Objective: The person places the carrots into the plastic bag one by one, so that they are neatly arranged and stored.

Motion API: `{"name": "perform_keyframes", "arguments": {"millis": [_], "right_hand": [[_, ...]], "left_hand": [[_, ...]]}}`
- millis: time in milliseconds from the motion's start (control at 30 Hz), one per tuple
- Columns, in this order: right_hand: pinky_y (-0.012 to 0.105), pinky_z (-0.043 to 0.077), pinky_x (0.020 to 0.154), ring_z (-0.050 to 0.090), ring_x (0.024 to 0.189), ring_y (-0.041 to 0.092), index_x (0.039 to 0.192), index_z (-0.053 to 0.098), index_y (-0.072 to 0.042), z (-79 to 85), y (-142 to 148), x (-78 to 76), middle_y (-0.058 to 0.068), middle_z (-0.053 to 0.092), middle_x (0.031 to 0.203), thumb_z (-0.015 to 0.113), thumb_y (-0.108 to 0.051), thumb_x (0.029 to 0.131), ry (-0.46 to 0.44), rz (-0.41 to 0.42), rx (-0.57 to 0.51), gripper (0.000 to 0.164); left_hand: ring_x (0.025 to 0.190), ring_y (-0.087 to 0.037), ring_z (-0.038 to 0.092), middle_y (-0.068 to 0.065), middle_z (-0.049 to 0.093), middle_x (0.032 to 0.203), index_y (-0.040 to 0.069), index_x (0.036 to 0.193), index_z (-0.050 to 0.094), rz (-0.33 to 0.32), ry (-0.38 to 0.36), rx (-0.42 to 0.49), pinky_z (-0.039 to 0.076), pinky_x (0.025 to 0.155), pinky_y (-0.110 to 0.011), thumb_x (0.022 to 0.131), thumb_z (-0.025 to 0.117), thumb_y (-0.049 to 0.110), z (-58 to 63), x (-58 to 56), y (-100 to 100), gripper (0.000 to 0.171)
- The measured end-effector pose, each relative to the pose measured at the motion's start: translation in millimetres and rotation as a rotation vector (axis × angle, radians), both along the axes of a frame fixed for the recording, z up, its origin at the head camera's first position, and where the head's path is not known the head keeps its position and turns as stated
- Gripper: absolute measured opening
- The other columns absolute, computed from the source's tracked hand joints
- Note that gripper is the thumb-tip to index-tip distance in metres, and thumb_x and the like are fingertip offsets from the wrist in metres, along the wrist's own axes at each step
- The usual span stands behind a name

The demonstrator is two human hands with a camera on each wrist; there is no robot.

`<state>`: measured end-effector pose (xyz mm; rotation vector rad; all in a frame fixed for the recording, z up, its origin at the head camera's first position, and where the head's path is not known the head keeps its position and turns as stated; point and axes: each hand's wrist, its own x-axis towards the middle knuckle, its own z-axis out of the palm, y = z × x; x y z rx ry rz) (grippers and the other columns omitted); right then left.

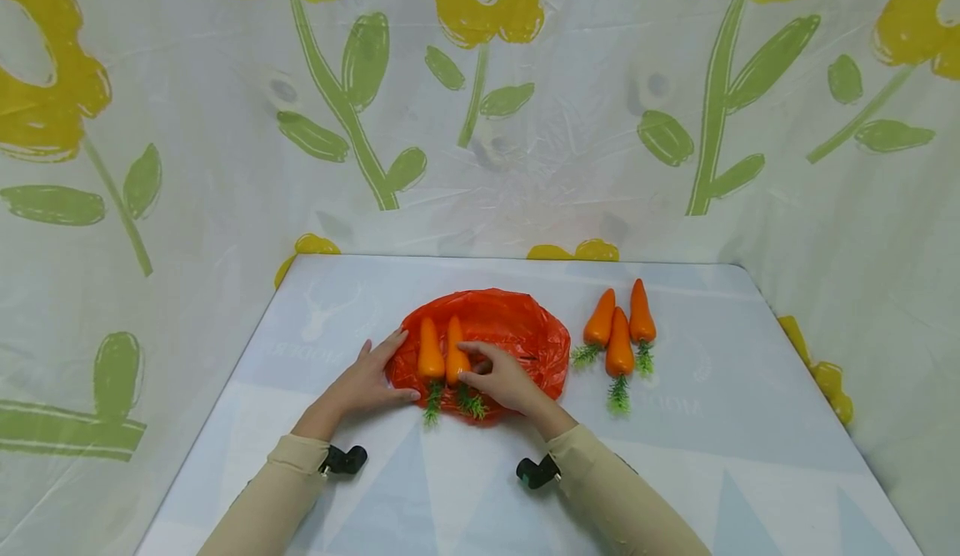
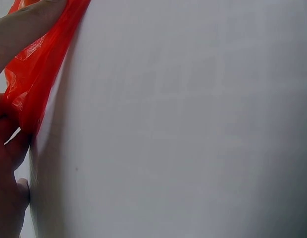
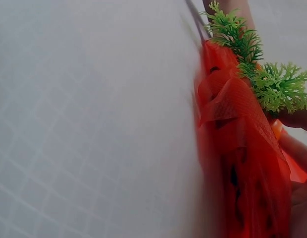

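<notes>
Two orange carrots (image 1: 429,354) lie side by side on the red plastic bag (image 1: 517,327), near its nine o'clock side, leafy tops pointing to six o'clock. With my right hand (image 1: 504,379) I pinch the right-hand carrot (image 1: 453,354) between thumb and fingers. My left hand (image 1: 366,381), thumb and fingers spread apart, touches the bag's edge around nine o'clock. Three more carrots (image 1: 619,346) rest on the table (image 1: 675,473), just beyond the bag's three o'clock edge.

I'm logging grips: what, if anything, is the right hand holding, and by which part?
The right hand holds a carrot by its thicker part, near the greens.
</notes>
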<state>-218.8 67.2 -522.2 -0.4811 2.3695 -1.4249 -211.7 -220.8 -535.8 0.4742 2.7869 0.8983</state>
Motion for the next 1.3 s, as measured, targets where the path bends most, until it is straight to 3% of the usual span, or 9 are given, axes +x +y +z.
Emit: {"name": "perform_keyframes", "arguments": {"millis": [167,500,1033,1300], "right_hand": [[0.032,0.056,0.083,0.059,0.097,0.018,0.144,0.058,-0.024,1.2,0,1.7,-0.001,0.064,0.115,0.072,-0.030,0.096,-0.001,-0.007,0.010,0.050],[0.032,0.057,0.086,0.061,0.100,0.018,0.144,0.057,-0.022,-1.7,5,1.4,0.001,0.061,0.133,0.072,-0.029,0.097,0.006,-0.004,-0.026,0.050],[0.029,0.058,0.078,0.064,0.092,0.015,0.144,0.057,-0.022,3.2,11,1.9,0.000,0.064,0.129,0.071,-0.027,0.097,0.046,-0.028,-0.015,0.049],[0.032,0.058,0.081,0.062,0.101,0.019,0.144,0.057,-0.019,9.1,17,5.1,0.005,0.063,0.135,0.070,-0.023,0.098,0.068,-0.053,-0.015,0.048]], "left_hand": [[0.148,-0.059,0.009,-0.010,0.026,0.167,0.013,0.162,0.027,0.007,-0.010,-0.001,0.020,0.114,-0.073,0.077,0.082,0.059,-1.5,0.3,0,0.111],[0.148,-0.058,0.008,-0.009,0.025,0.168,0.014,0.163,0.026,0.007,-0.012,-0.008,0.020,0.115,-0.072,0.078,0.082,0.059,-2.5,0.1,0,0.111],[0.150,-0.053,0.011,-0.010,0.025,0.167,0.012,0.162,0.027,-0.005,0.010,0.001,0.013,0.119,-0.068,0.078,0.083,0.056,-2.5,-2.0,-1,0.111],[0.150,-0.052,0.012,-0.011,0.026,0.167,0.011,0.162,0.027,-0.010,0.012,-0.001,0.012,0.120,-0.067,0.078,0.083,0.055,-2.5,-2.5,-1,0.111]]}}
